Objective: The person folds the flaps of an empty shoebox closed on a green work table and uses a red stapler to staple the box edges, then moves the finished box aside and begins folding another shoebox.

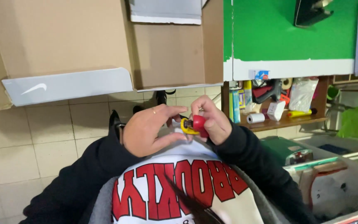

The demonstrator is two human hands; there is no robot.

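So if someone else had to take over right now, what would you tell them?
Right hand: pinching a small red and yellow tool close to the chest.
Left hand: curled beside it, fingers against the tool's yellow end; whether it grips is unclear.
Nearby: open cardboard box ahead on the tiled floor; shelf with a paper roll to the right.
Done and left: cannot tell from this view.
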